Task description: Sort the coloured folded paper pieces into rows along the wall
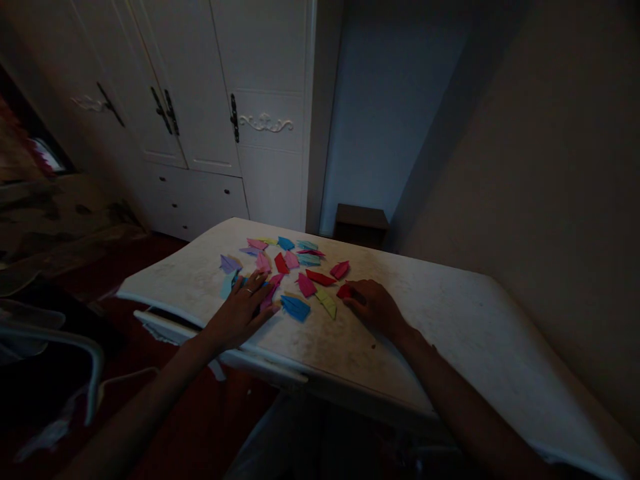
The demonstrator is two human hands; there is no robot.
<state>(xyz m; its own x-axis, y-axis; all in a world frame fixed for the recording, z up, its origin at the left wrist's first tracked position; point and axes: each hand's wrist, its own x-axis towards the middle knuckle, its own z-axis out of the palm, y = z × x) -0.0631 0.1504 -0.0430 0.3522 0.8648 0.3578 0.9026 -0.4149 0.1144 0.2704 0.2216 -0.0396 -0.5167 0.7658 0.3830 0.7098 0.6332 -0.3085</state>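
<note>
Several small folded paper pieces in pink, red, blue, purple and yellow-green are spread over the white table [200,260]. My left hand [243,307] lies over some of them with its fingers apart, partly covering a magenta folded paper piece [273,291] and a light blue one [229,284]. A blue folded paper piece [296,307] sits just right of its fingertips. At the right side of the group, my right hand [373,305] has its fingers closed on a red folded paper piece [345,291]. A yellow-green piece [326,303] lies left of that hand.
Below the table's front edge, a drawer [170,327] stands partly pulled out. A white wardrobe [273,180] rises behind the table, with a small dark brown cabinet [361,223] beside it. A chair with a metal frame [93,360] stands at the left.
</note>
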